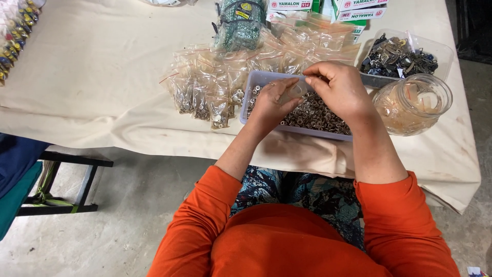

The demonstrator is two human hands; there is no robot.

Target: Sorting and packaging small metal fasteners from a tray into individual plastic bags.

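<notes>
My left hand (273, 102) and my right hand (338, 88) meet over a lilac plastic tray (257, 81) full of small metal rings and fasteners. Between them they hold a small clear plastic bag (296, 90): the left hand grips its lower side, the right pinches its upper edge. The tray sits near the front edge of a table covered in cream cloth (102, 77). What the bag holds I cannot make out.
Filled small clear bags (205, 97) lie left of and behind the tray. A glass jar (412, 104) stands at right, a clear tub of dark metal parts (400, 56) behind it. Boxes and a green bundle (240, 23) sit at the back. A dark stool frame (72, 179) stands at lower left.
</notes>
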